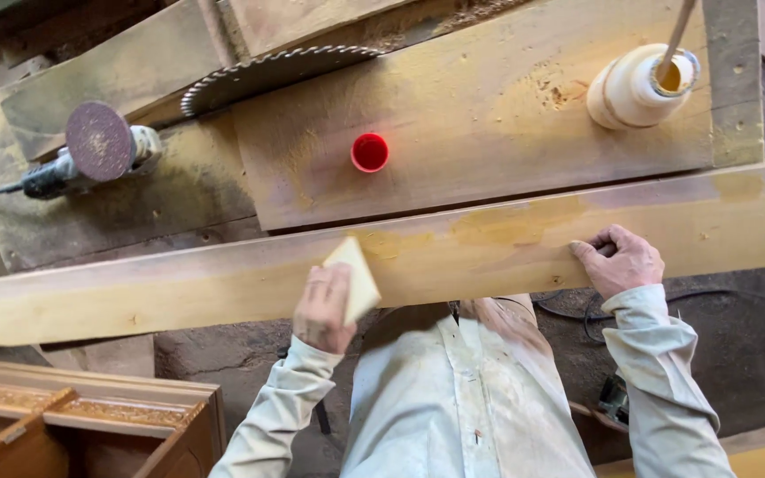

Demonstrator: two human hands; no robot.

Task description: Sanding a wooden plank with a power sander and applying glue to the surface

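While left hand (pixel 323 308) presses pad (pixel 355 277), right hand (pixel 620 261) steadies plank (pixel 179 288).

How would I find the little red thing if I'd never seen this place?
Start at the long wooden plank the hands rest on. Just beyond it lies a wide board, and the red cap sits on it, open side up. It's the only bright red, round thing there.
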